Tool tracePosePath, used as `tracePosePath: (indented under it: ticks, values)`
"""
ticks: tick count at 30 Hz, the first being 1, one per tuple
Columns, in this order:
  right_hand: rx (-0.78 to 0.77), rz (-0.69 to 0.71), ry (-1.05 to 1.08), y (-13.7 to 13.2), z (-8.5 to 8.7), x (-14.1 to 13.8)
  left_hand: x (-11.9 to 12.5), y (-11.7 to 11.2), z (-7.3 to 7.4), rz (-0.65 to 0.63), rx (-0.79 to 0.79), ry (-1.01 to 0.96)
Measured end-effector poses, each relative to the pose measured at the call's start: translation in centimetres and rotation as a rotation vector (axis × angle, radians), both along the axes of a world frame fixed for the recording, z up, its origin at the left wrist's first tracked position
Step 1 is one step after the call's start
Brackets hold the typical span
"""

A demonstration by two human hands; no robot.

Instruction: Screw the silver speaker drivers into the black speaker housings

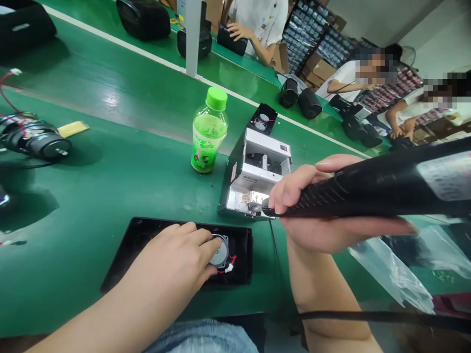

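Left hand open, fingers spread, pressing a round speaker driver down to steady it in a black speaker panel; right hand closed around an electric screwdriver, tip brought against a white screw feeder, apparently for a screw.

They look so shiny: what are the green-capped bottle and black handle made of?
The green-capped bottle looks like clear, glossy plastic; green drink shows through. The black handle looks like smooth plastic, with light streaks along it, though it's hard to be sure.
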State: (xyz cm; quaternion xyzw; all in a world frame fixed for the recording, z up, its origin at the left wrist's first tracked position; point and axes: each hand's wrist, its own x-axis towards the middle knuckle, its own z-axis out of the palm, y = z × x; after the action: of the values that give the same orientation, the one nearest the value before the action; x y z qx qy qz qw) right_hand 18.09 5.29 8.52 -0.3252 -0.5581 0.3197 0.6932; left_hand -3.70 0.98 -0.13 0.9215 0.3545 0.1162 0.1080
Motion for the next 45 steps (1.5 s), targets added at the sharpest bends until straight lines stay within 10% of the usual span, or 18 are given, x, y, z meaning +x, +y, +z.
tracePosePath:
  ticks: [10,32,45]
  values:
    - [-0.019,-0.16,0.049,0.9,-0.9,-0.5,-3.9,0.1,0.8,0.095,0.154,-0.087]
    - [0.112,-0.089,0.061,2.0,-2.0,0.3,0.2,0.4,-0.1,-0.126,0.021,0.03]
    - [-0.149,-0.121,0.205,-0.8,0.5,0.2,0.2,0.5,0.6,-0.1,-0.054,0.014]
